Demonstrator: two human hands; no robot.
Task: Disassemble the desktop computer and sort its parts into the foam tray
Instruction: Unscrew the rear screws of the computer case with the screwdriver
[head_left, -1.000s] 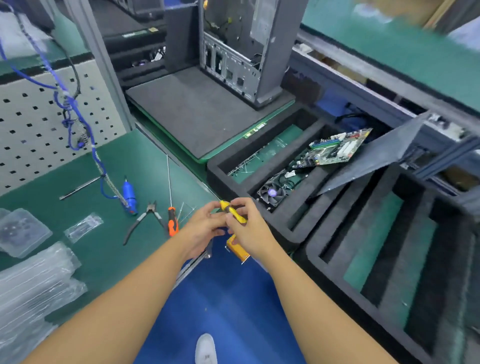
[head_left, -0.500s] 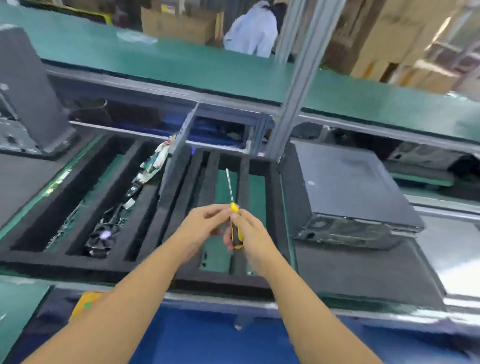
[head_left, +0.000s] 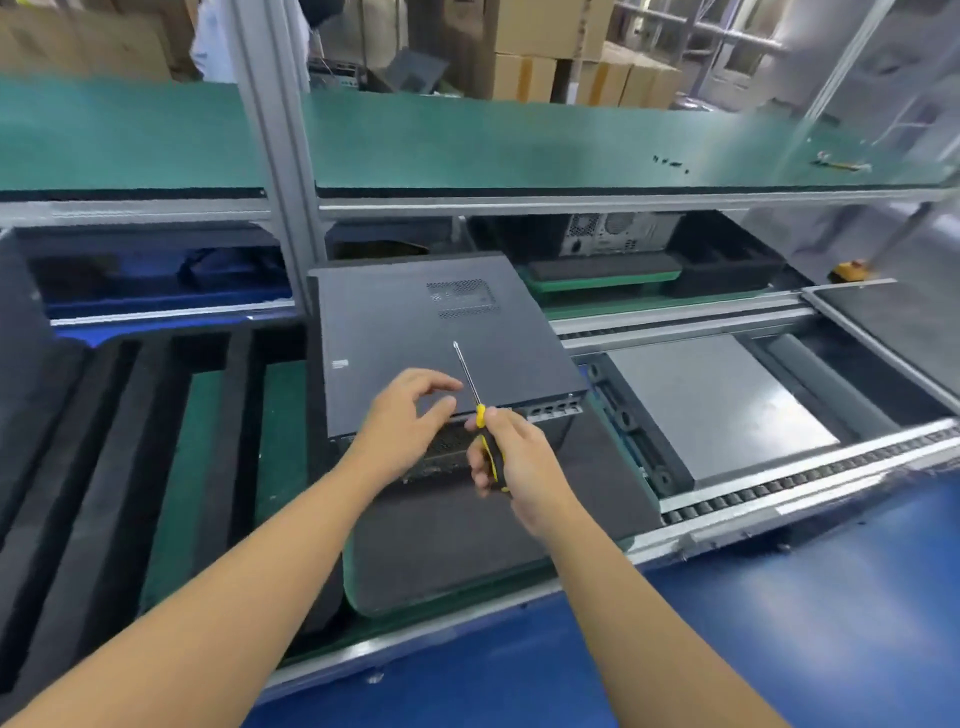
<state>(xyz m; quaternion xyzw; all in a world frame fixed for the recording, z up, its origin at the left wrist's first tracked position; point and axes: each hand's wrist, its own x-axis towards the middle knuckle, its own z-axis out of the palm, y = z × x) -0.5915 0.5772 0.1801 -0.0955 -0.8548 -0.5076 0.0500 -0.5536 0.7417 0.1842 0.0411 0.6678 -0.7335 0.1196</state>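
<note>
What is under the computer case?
The case lies flat on a dark foam pad edged in green. Whatever is directly beneath the case is covered, and the left hand hides part of its near face.

No legible text, small white label (head_left: 340, 364) on computer case (head_left: 415, 332), apparently printed, too blurred

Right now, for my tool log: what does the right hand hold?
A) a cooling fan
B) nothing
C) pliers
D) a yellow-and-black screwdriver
D: the right hand curls round the yellow-and-black handle of the screwdriver, its shaft pointing up over the computer case; the left hand is open beside it, holding nothing.
</note>
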